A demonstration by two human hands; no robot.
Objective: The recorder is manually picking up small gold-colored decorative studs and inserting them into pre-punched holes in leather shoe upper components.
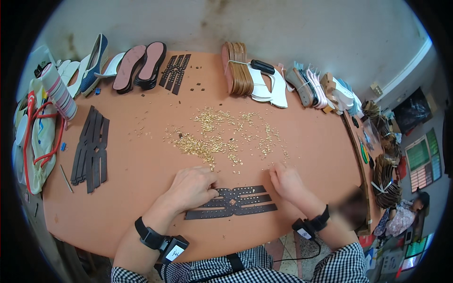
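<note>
Covering the near dark strap's (232, 202) far left corner, the left hand (193, 186), fingers curled, could drag it crooked, and the right hand (286, 180), fingers bunched, could scatter gold studs (196, 147) by brushing, though whether either pinches something I cannot tell.

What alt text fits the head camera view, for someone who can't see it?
A person's left hand is at the left end of a dark, studded, slotted piece on a tan table; the right hand is near its right end. Small gold pieces lie scattered farther back, with pink-topped soles behind.
</note>
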